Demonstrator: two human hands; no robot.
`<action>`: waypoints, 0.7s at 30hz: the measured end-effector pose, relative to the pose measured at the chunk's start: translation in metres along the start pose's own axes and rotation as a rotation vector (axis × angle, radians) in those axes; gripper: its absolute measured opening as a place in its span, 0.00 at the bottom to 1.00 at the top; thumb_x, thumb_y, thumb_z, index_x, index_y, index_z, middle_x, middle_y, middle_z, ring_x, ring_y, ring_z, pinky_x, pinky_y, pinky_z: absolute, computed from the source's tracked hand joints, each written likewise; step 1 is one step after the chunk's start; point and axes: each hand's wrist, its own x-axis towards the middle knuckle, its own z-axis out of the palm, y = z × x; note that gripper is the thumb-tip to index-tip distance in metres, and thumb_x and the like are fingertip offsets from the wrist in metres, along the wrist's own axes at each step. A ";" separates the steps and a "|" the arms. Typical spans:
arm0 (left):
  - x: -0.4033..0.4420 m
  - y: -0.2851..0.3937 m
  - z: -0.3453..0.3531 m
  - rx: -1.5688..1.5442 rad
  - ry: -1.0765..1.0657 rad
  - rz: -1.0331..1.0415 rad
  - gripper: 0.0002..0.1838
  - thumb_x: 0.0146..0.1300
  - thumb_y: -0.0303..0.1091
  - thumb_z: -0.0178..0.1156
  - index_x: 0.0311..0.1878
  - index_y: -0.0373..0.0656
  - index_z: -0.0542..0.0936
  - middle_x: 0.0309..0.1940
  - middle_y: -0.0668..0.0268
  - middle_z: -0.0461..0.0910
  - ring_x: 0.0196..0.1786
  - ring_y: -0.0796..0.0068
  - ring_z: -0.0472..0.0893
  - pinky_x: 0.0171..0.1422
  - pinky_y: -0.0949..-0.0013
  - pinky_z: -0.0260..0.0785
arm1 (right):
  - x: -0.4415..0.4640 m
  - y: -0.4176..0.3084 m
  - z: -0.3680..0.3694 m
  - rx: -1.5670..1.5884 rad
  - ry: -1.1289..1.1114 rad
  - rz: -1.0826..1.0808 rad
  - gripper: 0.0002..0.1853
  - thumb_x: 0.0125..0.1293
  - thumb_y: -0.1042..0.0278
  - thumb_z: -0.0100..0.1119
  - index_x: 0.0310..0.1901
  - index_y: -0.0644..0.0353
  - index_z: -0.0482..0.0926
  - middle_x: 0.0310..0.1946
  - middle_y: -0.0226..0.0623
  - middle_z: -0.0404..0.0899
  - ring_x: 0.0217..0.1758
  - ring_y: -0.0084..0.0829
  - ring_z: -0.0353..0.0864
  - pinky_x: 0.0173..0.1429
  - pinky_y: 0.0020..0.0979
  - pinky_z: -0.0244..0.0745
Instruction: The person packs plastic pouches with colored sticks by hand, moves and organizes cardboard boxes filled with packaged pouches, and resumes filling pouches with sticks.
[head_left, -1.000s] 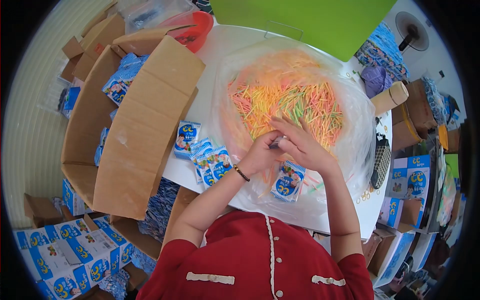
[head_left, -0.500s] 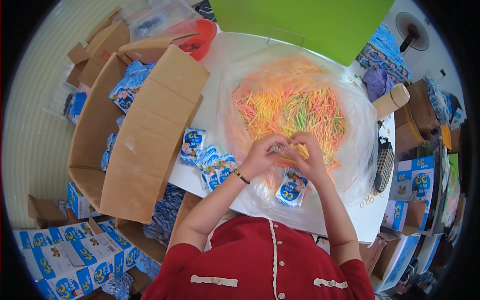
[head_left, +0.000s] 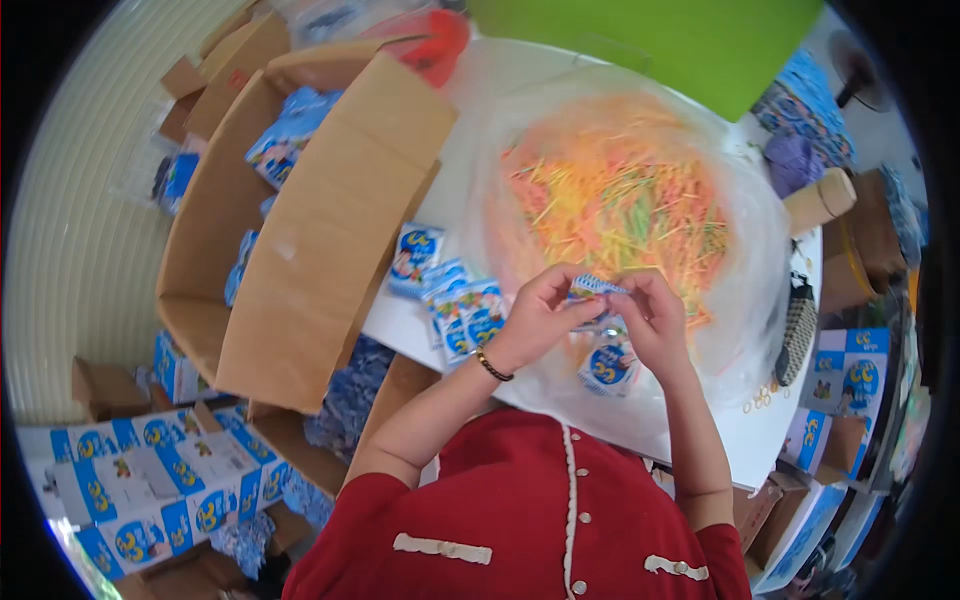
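Note:
Between both hands, above the near edge of the coloured sticks, is a small blue-and-white packet [head_left: 598, 286] with a striped edge. My left hand [head_left: 545, 315] pinches its left side with thumb and fingertips. On its right side, the thumb and fingers of my right hand [head_left: 655, 318] close on it too. Just below the hands, a printed packet [head_left: 608, 366] lies on the clear plastic bag [head_left: 500, 205]. That bag is spread wide, with a heap of thin pink, yellow and green sticks [head_left: 630, 200] in it. Several similar packets [head_left: 468, 312] lie left of my left wrist.
A large open cardboard box [head_left: 335, 235] holding blue packets stands on the left. Behind the bag is a green panel [head_left: 650, 45], with a red bowl [head_left: 435, 50] farther left. Rubber bands [head_left: 762, 398] and a checked case [head_left: 797, 330] lie at the white table's right side.
The head view has shifted, so the scene sits farther right and slightly higher. The packet's striped edge now shows between my fingertips, where it was mostly hidden before.

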 end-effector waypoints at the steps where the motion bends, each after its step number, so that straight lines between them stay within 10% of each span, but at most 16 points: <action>1: -0.013 0.005 -0.003 0.068 0.032 -0.029 0.17 0.64 0.22 0.63 0.55 0.38 0.73 0.48 0.65 0.80 0.50 0.79 0.80 0.53 0.72 0.75 | -0.007 -0.004 0.003 -0.031 -0.055 -0.034 0.06 0.66 0.78 0.59 0.43 0.65 0.74 0.40 0.39 0.82 0.40 0.25 0.83 0.44 0.25 0.77; 6: -0.070 0.029 -0.018 0.397 0.325 0.015 0.14 0.66 0.28 0.62 0.53 0.37 0.75 0.39 0.67 0.82 0.41 0.85 0.80 0.42 0.79 0.74 | -0.043 -0.005 -0.018 -0.071 -0.040 0.038 0.09 0.67 0.80 0.56 0.47 0.65 0.73 0.47 0.40 0.80 0.43 0.24 0.81 0.48 0.27 0.76; 8: -0.080 0.039 -0.036 0.436 0.533 -0.063 0.18 0.65 0.26 0.63 0.56 0.37 0.72 0.46 0.60 0.81 0.49 0.73 0.81 0.54 0.67 0.74 | -0.055 0.002 -0.032 -0.031 0.081 0.086 0.09 0.67 0.80 0.55 0.48 0.65 0.73 0.47 0.39 0.80 0.43 0.24 0.80 0.48 0.27 0.75; 10: -0.085 0.042 -0.064 1.571 0.526 0.153 0.28 0.60 0.32 0.68 0.62 0.38 0.70 0.47 0.55 0.79 0.50 0.63 0.78 0.56 0.60 0.69 | -0.064 0.001 -0.040 -0.017 0.177 0.119 0.07 0.68 0.80 0.53 0.47 0.65 0.74 0.43 0.37 0.80 0.41 0.22 0.79 0.48 0.27 0.74; 13: -0.083 0.042 -0.057 1.799 0.638 0.303 0.31 0.54 0.36 0.70 0.61 0.40 0.73 0.49 0.54 0.76 0.52 0.55 0.73 0.61 0.55 0.61 | -0.073 0.004 -0.046 -0.335 0.187 0.079 0.06 0.66 0.81 0.56 0.44 0.65 0.76 0.38 0.37 0.80 0.39 0.26 0.80 0.46 0.27 0.74; 17: -0.084 0.027 -0.049 1.605 -0.089 0.230 0.23 0.54 0.29 0.61 0.55 0.40 0.78 0.50 0.59 0.75 0.55 0.54 0.71 0.61 0.55 0.56 | -0.074 -0.010 -0.038 -0.558 0.078 -0.002 0.06 0.61 0.81 0.60 0.40 0.64 0.78 0.34 0.40 0.80 0.38 0.34 0.81 0.43 0.30 0.75; 21: -0.063 0.029 -0.012 1.597 -0.270 0.233 0.17 0.54 0.25 0.55 0.48 0.43 0.80 0.41 0.62 0.77 0.49 0.58 0.73 0.56 0.56 0.59 | -0.074 -0.004 -0.026 -0.546 -0.066 -0.028 0.07 0.59 0.81 0.61 0.39 0.63 0.77 0.34 0.41 0.80 0.37 0.40 0.81 0.41 0.34 0.75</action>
